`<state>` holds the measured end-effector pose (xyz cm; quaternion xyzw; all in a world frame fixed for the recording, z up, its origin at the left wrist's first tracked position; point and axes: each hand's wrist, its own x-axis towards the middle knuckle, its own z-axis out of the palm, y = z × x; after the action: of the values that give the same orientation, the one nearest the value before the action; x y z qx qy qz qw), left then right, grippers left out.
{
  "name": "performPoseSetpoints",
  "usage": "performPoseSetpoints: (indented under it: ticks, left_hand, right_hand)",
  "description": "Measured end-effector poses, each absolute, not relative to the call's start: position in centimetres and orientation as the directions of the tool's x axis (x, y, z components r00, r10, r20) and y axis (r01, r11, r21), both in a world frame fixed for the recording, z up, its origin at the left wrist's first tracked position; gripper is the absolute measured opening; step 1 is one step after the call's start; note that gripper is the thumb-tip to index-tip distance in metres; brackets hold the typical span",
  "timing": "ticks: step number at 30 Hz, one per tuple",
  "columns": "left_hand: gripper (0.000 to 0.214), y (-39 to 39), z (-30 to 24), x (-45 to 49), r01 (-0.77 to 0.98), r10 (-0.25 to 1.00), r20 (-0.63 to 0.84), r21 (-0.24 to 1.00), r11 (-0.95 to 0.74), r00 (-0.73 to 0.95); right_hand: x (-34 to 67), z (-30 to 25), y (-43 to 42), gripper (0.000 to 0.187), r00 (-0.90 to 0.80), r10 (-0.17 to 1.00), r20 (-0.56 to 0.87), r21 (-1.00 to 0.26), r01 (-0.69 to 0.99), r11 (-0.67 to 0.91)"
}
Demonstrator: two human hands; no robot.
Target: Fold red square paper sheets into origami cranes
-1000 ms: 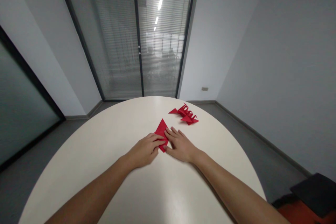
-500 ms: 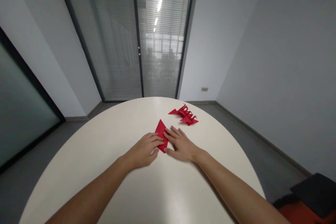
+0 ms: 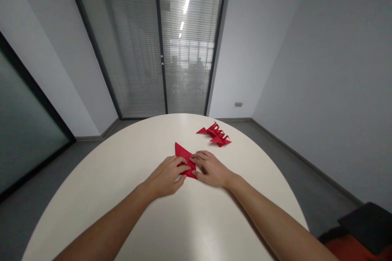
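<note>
A folded red paper triangle lies on the round white table just beyond my hands. My left hand rests on its left part, fingers curled with the tips pressing the paper. My right hand meets it from the right, its fingers bent and pinching the paper's right edge. The two sets of fingertips nearly touch over the paper. Most of the triangle's near half is hidden under my fingers.
A pile of several folded red paper pieces lies farther back on the right of the table. Beyond the table stand glass doors with blinds. A dark seat with an orange part sits at the lower right.
The red triangle has turned, its tip now pointing to the far left instead of straight away. My right fingers have curled from flat into a pinch on the paper.
</note>
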<state>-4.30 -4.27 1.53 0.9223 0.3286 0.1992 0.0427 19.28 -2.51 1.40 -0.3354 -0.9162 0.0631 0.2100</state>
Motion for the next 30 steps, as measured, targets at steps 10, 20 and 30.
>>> performPoseSetpoints:
  ticks: [10, 20, 30]
  left_hand:
    - [0.030, -4.0, 1.7, -4.9, 0.466, 0.553, 0.356, 0.304, -0.831, 0.753]
    - [0.030, -3.6, 1.4, -5.6, 0.492, 0.614, 0.305, 0.392, -0.777, 0.727]
    - [0.024, -3.9, 1.6, -5.3, 0.497, 0.640, 0.319, 0.427, -0.756, 0.699]
  right_hand:
    - [20.0, 1.2, -1.8, 0.036, -0.705, 0.615, 0.351, -0.248, 0.564, 0.788]
    - [19.4, 2.6, -2.7, 0.030, -0.737, 0.575, 0.355, -0.327, 0.479, 0.815]
    - [19.3, 2.1, -2.5, 0.014, -0.737, 0.588, 0.334, -0.343, 0.486, 0.804]
